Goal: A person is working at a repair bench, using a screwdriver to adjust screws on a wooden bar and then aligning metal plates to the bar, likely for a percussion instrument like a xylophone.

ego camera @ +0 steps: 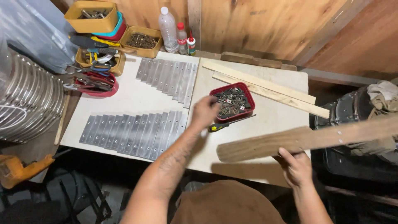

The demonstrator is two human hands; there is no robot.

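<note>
My right hand [297, 167] grips a long wooden slat [290, 142] near its middle and holds it flat above the table's near right corner. My left hand [204, 111] reaches over the white table [132, 97] to the edge of a red tray [233, 101] full of small dark metal parts; whether its fingers hold anything cannot be told. A screwdriver with a yellow and black handle [226, 124] lies just beside that hand. Two rows of flat grey metal bars [168, 79] [132, 132] lie to the left.
Two more wooden strips [265, 87] lie at the back right. Yellow tubs of screws [142, 40] and tools, a red bowl of pliers [93, 85], and bottles [168, 30] stand at the back left. A wire fan guard [27, 101] is at left, a drum [352, 110] at right.
</note>
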